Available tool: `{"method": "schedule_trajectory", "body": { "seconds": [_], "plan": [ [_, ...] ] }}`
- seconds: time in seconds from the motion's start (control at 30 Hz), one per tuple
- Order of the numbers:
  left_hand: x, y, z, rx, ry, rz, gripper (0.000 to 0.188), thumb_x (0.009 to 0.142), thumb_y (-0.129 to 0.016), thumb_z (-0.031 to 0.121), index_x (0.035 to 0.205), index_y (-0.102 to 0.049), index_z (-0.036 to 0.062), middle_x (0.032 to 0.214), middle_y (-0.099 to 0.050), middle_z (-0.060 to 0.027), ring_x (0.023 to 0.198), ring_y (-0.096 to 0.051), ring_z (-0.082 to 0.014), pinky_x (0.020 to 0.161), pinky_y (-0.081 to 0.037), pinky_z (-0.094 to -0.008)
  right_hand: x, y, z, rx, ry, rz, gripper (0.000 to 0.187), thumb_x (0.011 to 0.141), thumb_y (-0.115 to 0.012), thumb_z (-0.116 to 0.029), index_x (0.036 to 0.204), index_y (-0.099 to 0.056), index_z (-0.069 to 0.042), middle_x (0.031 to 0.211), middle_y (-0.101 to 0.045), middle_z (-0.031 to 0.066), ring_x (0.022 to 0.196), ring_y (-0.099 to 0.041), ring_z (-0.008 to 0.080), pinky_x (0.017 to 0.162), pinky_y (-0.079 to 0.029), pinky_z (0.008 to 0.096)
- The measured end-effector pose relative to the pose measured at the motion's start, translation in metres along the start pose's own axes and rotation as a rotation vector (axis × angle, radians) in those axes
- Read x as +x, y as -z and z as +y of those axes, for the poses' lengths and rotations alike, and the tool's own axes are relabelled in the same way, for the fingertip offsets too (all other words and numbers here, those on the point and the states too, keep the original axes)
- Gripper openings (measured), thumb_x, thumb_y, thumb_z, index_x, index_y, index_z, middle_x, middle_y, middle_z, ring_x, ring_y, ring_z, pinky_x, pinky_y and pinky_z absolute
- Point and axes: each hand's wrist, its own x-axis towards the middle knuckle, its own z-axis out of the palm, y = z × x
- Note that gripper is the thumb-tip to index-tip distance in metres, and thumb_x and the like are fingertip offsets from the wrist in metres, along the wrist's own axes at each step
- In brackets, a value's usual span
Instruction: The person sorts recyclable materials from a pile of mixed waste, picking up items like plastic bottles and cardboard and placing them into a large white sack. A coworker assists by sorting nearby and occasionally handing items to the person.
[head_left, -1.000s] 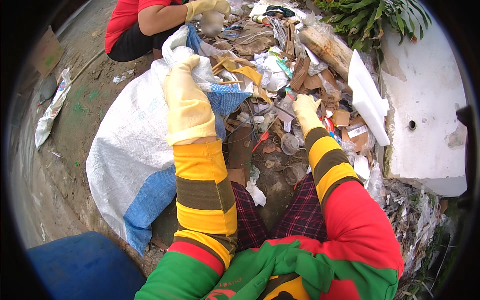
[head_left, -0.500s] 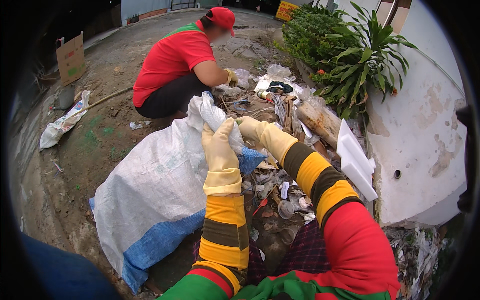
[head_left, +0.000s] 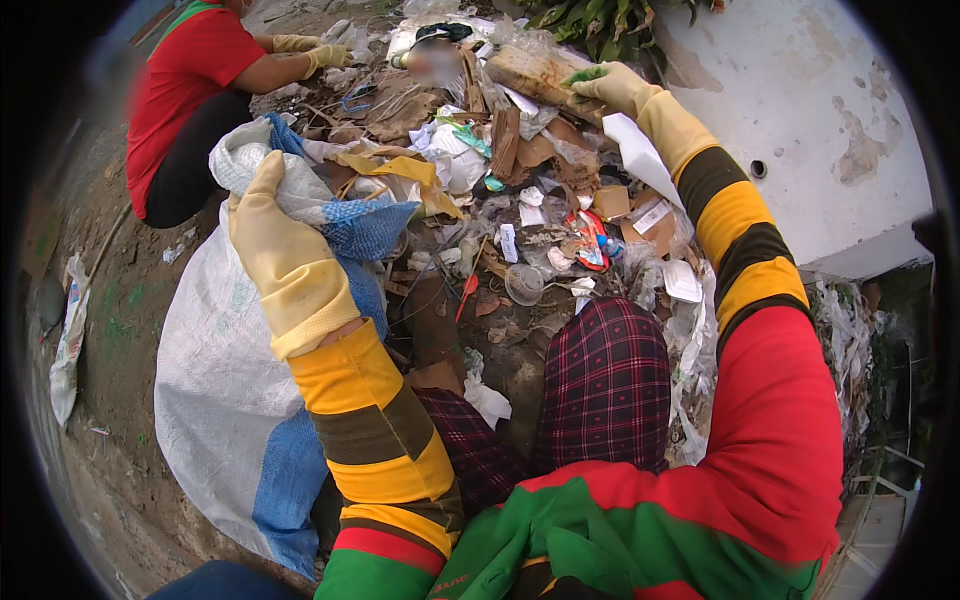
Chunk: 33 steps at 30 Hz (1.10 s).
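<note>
My left hand [head_left: 282, 262], in a cream rubber glove, grips the bunched rim of a large white and blue woven sack [head_left: 215, 385]. The sack sags on the ground to the left of my knees. My right hand [head_left: 640, 105], also gloved and with green stain on the fingertips, reaches out to the far right. Its fingers extend over the end of a rough wooden log [head_left: 540, 78]; whether they touch it I cannot tell. A white foam sheet [head_left: 638, 152] lies just below that hand.
A heap of plastic, cardboard [head_left: 655, 222], paper and a clear plastic cup [head_left: 523, 284] lies before me. Another person [head_left: 195, 85] in a red shirt crouches at the far left, gloved hands [head_left: 330, 57] at the heap. A white wall [head_left: 790, 130] stands right.
My view has tilted down and turned right. My right hand has moved away from the sack rim, out to the log. My left hand keeps hold of the sack.
</note>
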Motion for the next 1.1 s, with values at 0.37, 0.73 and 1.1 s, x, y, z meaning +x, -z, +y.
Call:
{"method": "schedule_trajectory", "body": {
  "seconds": [0.37,0.73,1.1],
  "plan": [
    [0.017,0.026,-0.03,1.101,-0.433,-0.23,0.054,0.079,-0.06,-0.015,0.13,-0.053,-0.0024,0.121,-0.06,-0.0217,0.107,-0.062,-0.0245,0.094,-0.05,-0.0311,-0.184,0.004,0.418,0.407,-0.544,0.428,0.059,0.085,-0.071,-0.037,0.137,-0.051,-0.018,0.127,-0.06,0.0082,0.11,-0.059,0.0255,0.094,-0.044,0.0473],
    [0.024,0.039,-0.026,1.154,-0.451,-0.164,0.062,0.076,-0.067,-0.013,0.134,-0.05,0.0006,0.125,-0.059,-0.0205,0.109,-0.06,-0.0246,0.094,-0.051,-0.0319,-0.05,-0.08,0.419,-0.908,-0.236,-0.01,0.111,0.065,-0.084,-0.03,0.153,-0.016,-0.024,0.159,-0.016,0.0116,0.147,-0.01,0.0351,0.113,-0.008,0.064],
    [0.014,0.032,-0.031,1.412,-0.54,-0.137,0.059,0.076,-0.068,-0.01,0.132,-0.051,-0.001,0.123,-0.06,-0.0194,0.109,-0.06,-0.0242,0.095,-0.049,-0.0314,-0.041,-0.08,0.486,-0.511,-0.584,0.026,0.072,0.071,-0.078,-0.02,0.136,-0.048,-0.015,0.125,-0.061,0.0127,0.115,-0.06,0.0296,0.095,-0.048,0.0415]
  ]
}}
